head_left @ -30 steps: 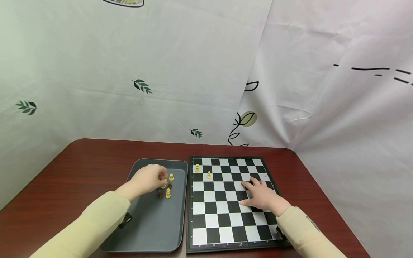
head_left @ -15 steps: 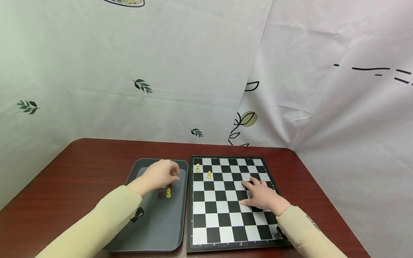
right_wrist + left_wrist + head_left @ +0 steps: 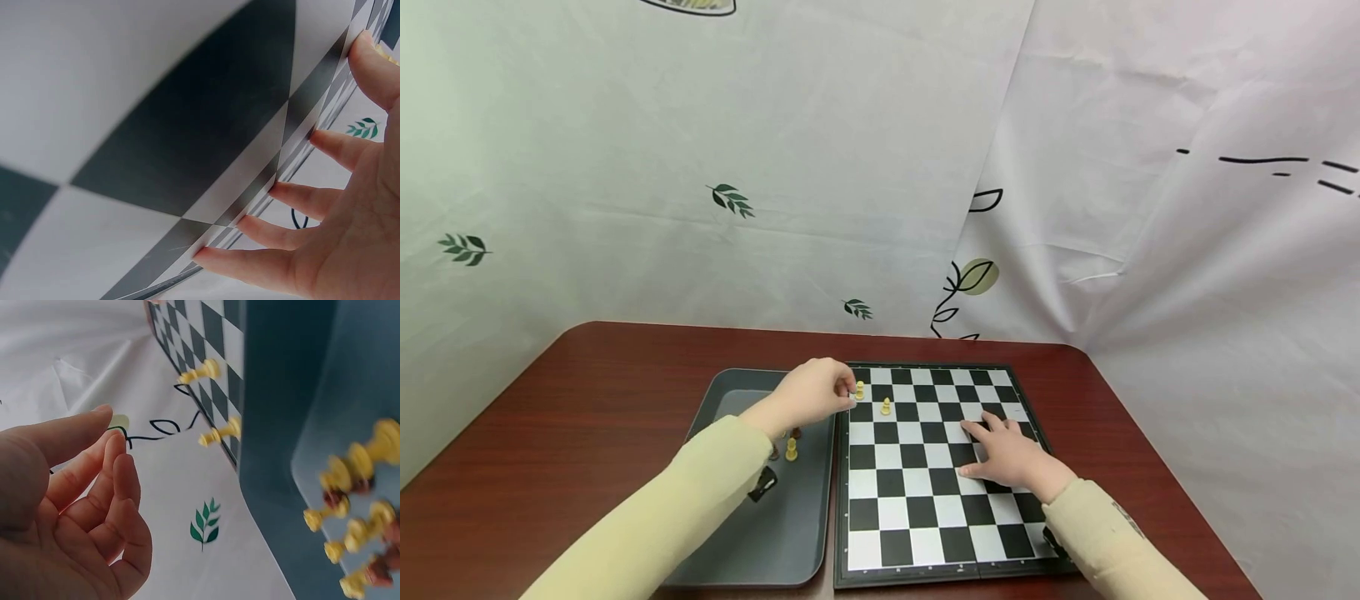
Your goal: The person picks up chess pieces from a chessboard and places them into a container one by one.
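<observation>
My left hand (image 3: 812, 392) is over the far left corner of the chessboard (image 3: 891, 483), its fingertips beside a yellow chess piece (image 3: 860, 390). In the left wrist view the fingers are loosely bent, thumb near the index finger, with nothing visible between them. A yellow pawn (image 3: 886, 407) stands a little farther right. My right hand (image 3: 1003, 454) rests spread on the board's right side, fingertips touching the squares (image 3: 156, 137). To the left is a grey tray (image 3: 745, 533). Yellow and brown chess pieces (image 3: 359, 531) are in it, partly hidden by my left arm in the head view.
Board and tray stand side by side on a dark red-brown table (image 3: 625, 375). The tray's raised rim (image 3: 829, 500) runs close along the board's left edge. A pale patterned cloth (image 3: 820, 167) hangs behind the table.
My left hand has lifted from the pieces in the tray and moved right, across the rim, to the yellow piece on the board. My right hand has stayed in place.
</observation>
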`<state>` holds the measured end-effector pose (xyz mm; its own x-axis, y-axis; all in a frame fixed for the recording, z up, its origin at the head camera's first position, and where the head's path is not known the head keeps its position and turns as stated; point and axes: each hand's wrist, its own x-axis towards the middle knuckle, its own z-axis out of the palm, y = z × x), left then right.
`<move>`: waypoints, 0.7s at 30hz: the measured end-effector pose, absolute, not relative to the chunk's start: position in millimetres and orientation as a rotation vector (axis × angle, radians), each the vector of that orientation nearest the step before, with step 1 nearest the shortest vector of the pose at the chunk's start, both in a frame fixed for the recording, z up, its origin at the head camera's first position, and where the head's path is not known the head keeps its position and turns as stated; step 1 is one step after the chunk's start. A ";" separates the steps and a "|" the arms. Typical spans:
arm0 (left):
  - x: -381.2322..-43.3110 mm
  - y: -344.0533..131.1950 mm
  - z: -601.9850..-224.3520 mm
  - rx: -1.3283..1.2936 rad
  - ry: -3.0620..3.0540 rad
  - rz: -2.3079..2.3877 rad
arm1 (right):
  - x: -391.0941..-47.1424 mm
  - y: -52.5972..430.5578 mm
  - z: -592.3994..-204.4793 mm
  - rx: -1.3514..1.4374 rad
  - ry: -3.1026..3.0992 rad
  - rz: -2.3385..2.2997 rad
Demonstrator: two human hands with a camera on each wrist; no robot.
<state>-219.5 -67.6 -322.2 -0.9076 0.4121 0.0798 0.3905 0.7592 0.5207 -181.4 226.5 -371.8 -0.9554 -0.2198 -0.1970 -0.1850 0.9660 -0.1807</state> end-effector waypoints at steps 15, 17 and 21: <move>-237.0 -24.6 -330.4 0.589 2.834 1.000 | -183.1 227.2 -372.1 -0.277 2.906 -0.224; -241.3 -21.2 -334.4 0.552 2.826 1.010 | -183.2 227.0 -372.5 -0.270 2.904 -0.224; -247.6 -15.8 -340.2 0.503 2.815 1.024 | -183.5 226.6 -373.9 -0.263 2.904 -0.212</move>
<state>-247.6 -15.8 -340.2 -0.9398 0.3414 0.0150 0.2712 0.7185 0.6405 -183.5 226.6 -373.9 -0.9603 -0.1926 -0.2020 -0.1611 0.9736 -0.1620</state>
